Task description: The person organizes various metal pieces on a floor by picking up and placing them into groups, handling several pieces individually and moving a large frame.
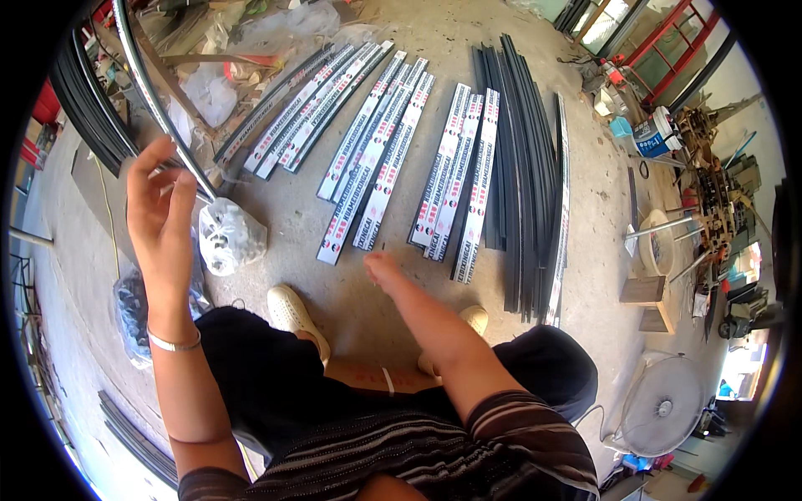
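My left hand (pixel 159 219) is raised on the left, fingers bent and apart, nothing seen in its grasp. Close by its fingertips runs a long, curved black-and-white strip (pixel 144 75), its lower end beside a clear plastic bag (pixel 231 237) of small dark and pale pieces. Low in front of me, my right hand (pixel 382 270) is closed, its fingers pressed together; what they hold, if anything, cannot be made out. Just beyond it on the floor lie bundles of dark profiles with white printed film: a middle group (pixel 380 159) and a right group (pixel 458 171).
Farther left lies another filmed group (pixel 322 104); on the right, long bare dark profiles (pixel 526 175). A round fan (pixel 664 407), a small wooden stool (pixel 645 292) and a paint bucket (pixel 656 134) stand along the right. Black coiled strips (pixel 90 104) are at the left.
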Motion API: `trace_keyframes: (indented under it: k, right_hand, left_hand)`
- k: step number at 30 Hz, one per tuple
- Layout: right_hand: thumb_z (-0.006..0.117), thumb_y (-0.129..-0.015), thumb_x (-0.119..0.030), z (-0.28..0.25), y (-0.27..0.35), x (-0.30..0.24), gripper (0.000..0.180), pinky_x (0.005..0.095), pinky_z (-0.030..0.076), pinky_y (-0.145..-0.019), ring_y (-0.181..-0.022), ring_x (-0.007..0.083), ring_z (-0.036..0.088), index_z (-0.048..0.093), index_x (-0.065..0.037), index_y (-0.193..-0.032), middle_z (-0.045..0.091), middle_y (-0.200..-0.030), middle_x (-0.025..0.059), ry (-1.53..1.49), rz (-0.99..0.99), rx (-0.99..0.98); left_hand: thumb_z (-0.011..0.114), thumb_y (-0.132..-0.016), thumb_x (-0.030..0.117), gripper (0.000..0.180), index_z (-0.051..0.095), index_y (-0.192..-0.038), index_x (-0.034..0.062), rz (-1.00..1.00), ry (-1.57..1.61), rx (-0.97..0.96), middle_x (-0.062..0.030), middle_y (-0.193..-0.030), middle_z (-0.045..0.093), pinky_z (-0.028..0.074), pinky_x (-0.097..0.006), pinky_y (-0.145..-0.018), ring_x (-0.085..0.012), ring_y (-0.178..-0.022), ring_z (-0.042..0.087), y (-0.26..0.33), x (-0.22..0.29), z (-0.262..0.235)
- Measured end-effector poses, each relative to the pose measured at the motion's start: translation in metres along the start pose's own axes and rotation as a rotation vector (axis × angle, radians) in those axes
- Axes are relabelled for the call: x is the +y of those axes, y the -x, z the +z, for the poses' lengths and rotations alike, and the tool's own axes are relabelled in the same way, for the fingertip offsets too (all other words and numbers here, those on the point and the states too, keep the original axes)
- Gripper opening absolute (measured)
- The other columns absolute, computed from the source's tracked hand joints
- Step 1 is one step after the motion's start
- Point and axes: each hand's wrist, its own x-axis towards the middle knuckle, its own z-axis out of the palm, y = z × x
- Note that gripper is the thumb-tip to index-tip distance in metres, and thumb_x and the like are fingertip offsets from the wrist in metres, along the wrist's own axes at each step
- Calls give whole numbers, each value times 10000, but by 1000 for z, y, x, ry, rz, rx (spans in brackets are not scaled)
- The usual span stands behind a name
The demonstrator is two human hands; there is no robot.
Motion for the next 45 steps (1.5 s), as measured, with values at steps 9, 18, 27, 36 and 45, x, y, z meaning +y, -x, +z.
trace_keyframes:
  k: [9, 18, 27, 36, 45]
  right_hand:
    - [668, -791, -232, 75, -58, 7, 209, 318, 410, -531, -617, 151, 513, 558, -115, -925, 508, -688, 16, -200, -20, 251]
    - [701, -730, 18, 49, -153, 35, 369, 387, 533, -696, -790, 258, 639, 564, 102, -1062, 650, -963, 151, -702, -191, 503]
    - [554, -882, -422, 87, -97, -3, 434, 362, 410, -512, -572, 197, 545, 650, -1, -846, 609, -716, 71, -431, -67, 442]
    - [328, -915, -626, -3, -10, -24, 765, 486, 443, -740, -839, 415, 618, 650, 67, -879, 644, -860, 284, -99, -61, 587]
    - [295, -921, -616, -119, 57, 18, 745, 523, 431, -855, -968, 465, 582, 636, 38, -1025, 627, -988, 300, 182, 8, 898]
  left_hand:
    - [565, -920, 123, 327, 521, -1226, 15, -101, -34, 30, -34, -1174, 545, 402, -245, -857, -95, -971, 494, 4, -4, -20]
    - [540, -939, 136, 314, 529, -1230, 17, -138, 59, -53, -26, -1100, 553, 385, -250, -874, -99, -982, 488, -6, -15, 0]
    - [587, -919, 142, 309, 561, -1198, 12, -194, -48, -60, -14, -1068, 554, 365, -239, -884, -93, -958, 476, 0, -21, -10]
    - [569, -932, 143, 262, 578, -1169, 30, -177, -47, -91, -20, -1120, 574, 391, -253, -908, -100, -992, 512, 3, -21, -16]
    - [565, -929, 104, 217, 582, -1128, 18, -133, 10, -82, -10, -1020, 553, 398, -217, -827, -86, -925, 495, -1, -3, 10]
